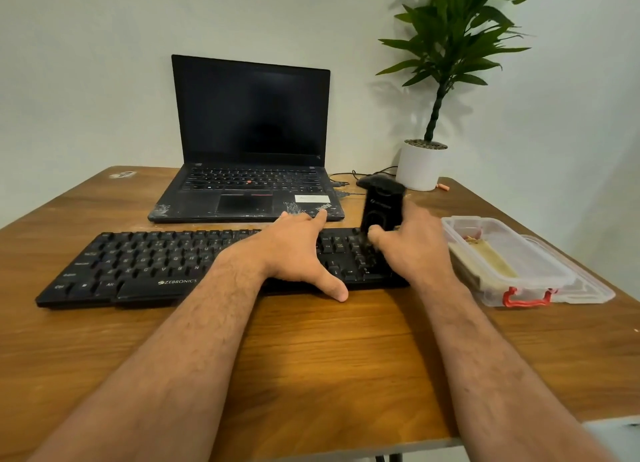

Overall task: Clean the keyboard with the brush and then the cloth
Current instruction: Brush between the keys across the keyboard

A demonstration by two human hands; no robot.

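Note:
A black keyboard (pixel 145 264) lies across the wooden table (pixel 311 357) in front of me. My left hand (pixel 294 250) rests flat on its middle-right part, fingers spread, thumb hanging over the front edge. My right hand (pixel 412 247) grips a black brush (pixel 382 207) held upright, its lower end down on the keys at the keyboard's right end. The bristles are blurred and partly hidden by my thumb. A beige cloth (pixel 491 257) lies folded inside a clear plastic box (pixel 540 288) to the right of the keyboard.
An open black laptop (pixel 249 143) stands behind the keyboard. A black mouse (pixel 372 181) with its cable and a potted plant (pixel 420 163) sit at the back right. The box's lid (pixel 588 288) lies under or beside it near the table's right edge.

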